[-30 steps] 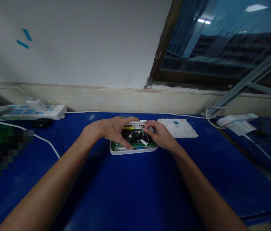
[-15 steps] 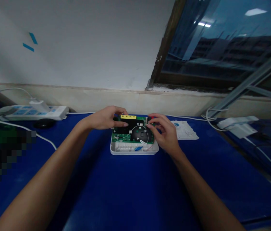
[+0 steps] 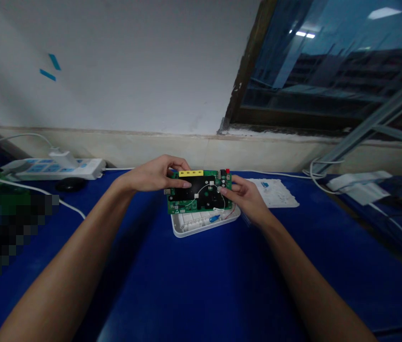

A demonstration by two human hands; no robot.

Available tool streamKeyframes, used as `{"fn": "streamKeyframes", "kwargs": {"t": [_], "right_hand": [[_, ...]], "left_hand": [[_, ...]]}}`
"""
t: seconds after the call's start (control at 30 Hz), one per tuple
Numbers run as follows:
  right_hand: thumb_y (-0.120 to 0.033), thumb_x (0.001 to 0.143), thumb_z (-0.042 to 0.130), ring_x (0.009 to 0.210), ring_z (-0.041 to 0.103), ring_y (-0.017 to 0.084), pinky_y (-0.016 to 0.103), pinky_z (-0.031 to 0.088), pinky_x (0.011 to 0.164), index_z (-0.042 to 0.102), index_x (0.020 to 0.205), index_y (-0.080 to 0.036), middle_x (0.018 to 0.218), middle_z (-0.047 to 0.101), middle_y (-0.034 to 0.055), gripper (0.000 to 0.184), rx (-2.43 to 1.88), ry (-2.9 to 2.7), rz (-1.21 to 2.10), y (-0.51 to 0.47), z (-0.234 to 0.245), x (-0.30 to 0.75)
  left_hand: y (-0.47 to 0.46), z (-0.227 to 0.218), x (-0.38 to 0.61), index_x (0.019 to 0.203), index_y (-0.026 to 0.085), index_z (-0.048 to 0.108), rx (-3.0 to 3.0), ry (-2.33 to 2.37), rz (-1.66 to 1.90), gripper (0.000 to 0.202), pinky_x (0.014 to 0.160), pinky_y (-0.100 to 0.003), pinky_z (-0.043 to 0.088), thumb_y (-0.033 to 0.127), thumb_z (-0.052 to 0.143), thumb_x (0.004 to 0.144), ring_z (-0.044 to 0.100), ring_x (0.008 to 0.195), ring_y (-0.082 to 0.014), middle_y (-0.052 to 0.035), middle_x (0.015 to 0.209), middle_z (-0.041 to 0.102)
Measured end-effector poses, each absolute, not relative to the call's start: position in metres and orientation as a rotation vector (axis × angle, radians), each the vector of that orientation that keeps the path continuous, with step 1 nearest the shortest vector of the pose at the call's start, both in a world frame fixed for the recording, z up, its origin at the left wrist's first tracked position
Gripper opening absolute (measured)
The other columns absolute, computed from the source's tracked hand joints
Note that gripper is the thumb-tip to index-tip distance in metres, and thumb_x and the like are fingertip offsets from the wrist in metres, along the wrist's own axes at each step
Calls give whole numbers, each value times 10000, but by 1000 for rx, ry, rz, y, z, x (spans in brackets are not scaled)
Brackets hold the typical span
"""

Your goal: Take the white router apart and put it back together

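Observation:
Both my hands hold a green circuit board (image 3: 199,191) by its side edges, a little above a white plastic case base (image 3: 204,227). My left hand (image 3: 153,175) grips the left edge, and my right hand (image 3: 244,199) pinches the right edge. The board carries a black panel, a yellow connector strip and a red-topped part. A thin white wire loops across it. Below it, a small blue plug (image 3: 214,218) on a cable lies over the tray, and a thin red wire shows near my right hand.
A white plastic cover (image 3: 275,192) lies on the blue table covering to the right of the case base. A white power strip (image 3: 53,168) with a plug in it stands at the back left. White cables run along the wall, and a white adapter (image 3: 358,185) sits at the right.
The board has risen out of the white case base and now sits in my hands above it. The case base has turned slightly, and my hands have moved apart to the board's edges.

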State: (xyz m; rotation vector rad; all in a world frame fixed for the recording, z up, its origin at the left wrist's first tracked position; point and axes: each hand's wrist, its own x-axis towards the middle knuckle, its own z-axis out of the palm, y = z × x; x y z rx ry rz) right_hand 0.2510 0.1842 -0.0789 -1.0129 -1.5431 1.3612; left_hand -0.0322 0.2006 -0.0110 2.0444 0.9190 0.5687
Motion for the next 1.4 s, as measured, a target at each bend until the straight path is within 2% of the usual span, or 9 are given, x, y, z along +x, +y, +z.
{"fn": "streamKeyframes", "kwargs": {"t": [0.27, 0.37, 0.47, 0.63, 0.73, 0.83, 1.03, 1.17, 1.4], "right_hand": [[-335, 696, 859, 937, 712, 216, 417, 584, 900, 681, 1100, -249, 1067, 762, 32, 450, -963, -1686, 1398, 182, -78, 253], [-368, 704, 848, 759, 674, 188, 372, 583, 713, 711, 844, -209, 844, 739, 16, 252, -1033, -1819, 1341, 182, -82, 255], [-434, 731, 819, 633, 601, 173, 344, 525, 561, 691, 668, -199, 641, 651, 2, 275, -1141, -1886, 1157, 183, -86, 257], [-416, 776, 784, 801, 699, 249, 418, 597, 710, 804, 866, -204, 817, 768, 50, 231, -1174, -1843, 913, 183, -85, 258], [-297, 834, 724, 1025, 721, 263, 457, 570, 945, 803, 1036, -255, 1058, 789, 37, 221, -945, -1883, 858, 181, -81, 258], [-224, 871, 667, 1152, 687, 248, 469, 529, 1033, 770, 1133, -312, 1162, 764, 16, 296, -660, -1944, 804, 181, -81, 256], [-175, 879, 675, 1228, 641, 245, 488, 508, 1061, 697, 1267, -338, 1286, 709, 37, 421, -667, -2024, 592, 183, -91, 249], [-171, 869, 683, 1307, 580, 254, 489, 477, 1099, 612, 1372, -354, 1440, 599, 32, 540, -809, -2002, 517, 185, -99, 249], [-201, 856, 703, 1202, 650, 259, 443, 565, 966, 592, 1393, -333, 1366, 656, 46, 564, -916, -1986, 594, 185, -102, 249]], "left_hand": [[197, -4, -28, 1031, 173, 692, 2087, 912, 666, 240, 751, -265, 523, 332, 730, 854, 658, 872, -168, -36, 978, 725], [194, 1, -24, 1074, 190, 705, 2166, 932, 716, 280, 798, -287, 529, 362, 733, 854, 668, 913, -184, -36, 1016, 731], [191, 6, -24, 1103, 188, 689, 2115, 952, 744, 386, 760, -290, 535, 422, 780, 810, 678, 864, -190, -36, 948, 734], [190, 11, -43, 1393, 259, 535, 2007, 833, 504, 802, 932, -343, 514, 458, 873, 695, 620, 1179, -273, -78, 1272, 673], [190, 10, -56, 1503, 302, 406, 1921, 771, 409, 787, 967, -352, 498, 578, 723, 836, 567, 1268, -293, -104, 1442, 564], [191, 6, -58, 1494, 298, 420, 1846, 848, 352, 658, 873, -330, 523, 586, 600, 929, 631, 1153, -278, -115, 1351, 630], [197, -5, -49, 1388, 268, 535, 1844, 912, 300, 690, 755, -296, 520, 372, 829, 773, 681, 889, -217, -29, 946, 714], [199, -9, -51, 1352, 277, 577, 1946, 925, 311, 663, 713, -262, 502, 340, 844, 749, 666, 829, -187, 0, 881, 687], [201, -10, -52, 1324, 250, 594, 1922, 897, 283, 623, 665, -261, 506, 354, 834, 759, 694, 800, -206, -17, 851, 717]]}}
